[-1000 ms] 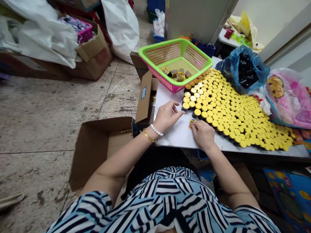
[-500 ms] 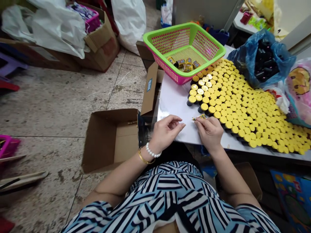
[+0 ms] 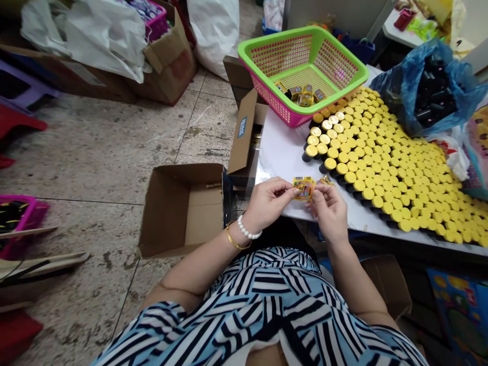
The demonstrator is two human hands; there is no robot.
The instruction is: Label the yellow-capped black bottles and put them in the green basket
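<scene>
A small printed yellow label, flat and shiny, is stretched between my two hands over the table's near edge. My left hand pinches its left side between thumb and fingertips. At its right edge are the closed fingers of my right hand. Another shiny yellow printed piece sticks out above my right fingers; how it is held is partly hidden. Close beyond my right hand stand tightly packed black containers with round yellow caps, upright on the white table.
A green and pink basket with several printed yellow pieces stands at the table's far left. A blue bag of black containers is at the back right. Left of the table, an open cardboard box sits on the floor beside another carton.
My left hand has moved right and taken hold of the label's left side. The label now faces up between both hands. The whole view has shifted slightly.
</scene>
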